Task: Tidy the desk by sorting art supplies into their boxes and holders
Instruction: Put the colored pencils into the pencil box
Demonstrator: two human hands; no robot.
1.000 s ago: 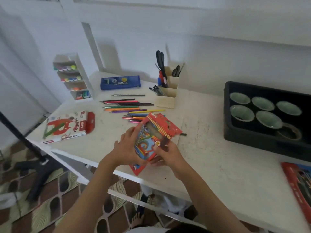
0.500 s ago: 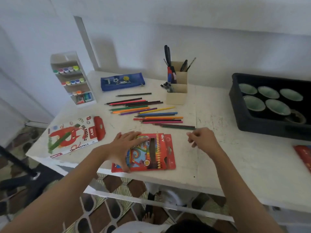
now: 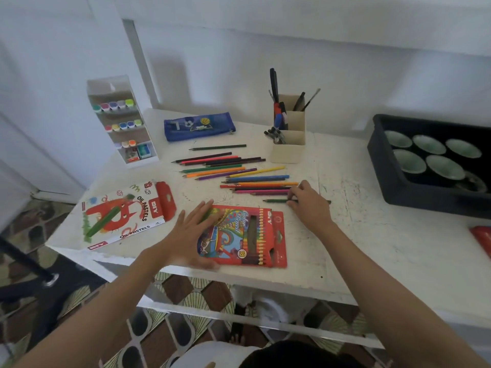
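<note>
A red colour-pencil box (image 3: 255, 237) lies flat near the desk's front edge. My left hand (image 3: 190, 233) rests on its left side with fingers spread and straight. Several loose coloured pencils (image 3: 239, 171) lie in a fan behind the box. My right hand (image 3: 308, 201) is at the right end of that fan, its fingertips pinching a dark green pencil (image 3: 276, 201) that lies on the desk. An oil pastels box (image 3: 125, 213) with an open red flap lies at the left.
A beige pen holder (image 3: 288, 144) with scissors, pens and brushes stands at the back. A blue pencil pouch (image 3: 199, 126) and a white marker rack (image 3: 122, 123) are back left. A black tray (image 3: 382, 176) of green bowls sits right, a red box (image 3: 482, 239) at the right edge.
The pencil box went from held in both hands to lying flat on the desk. My right hand left it and moved onto the green pencil; my left hand stays on the box.
</note>
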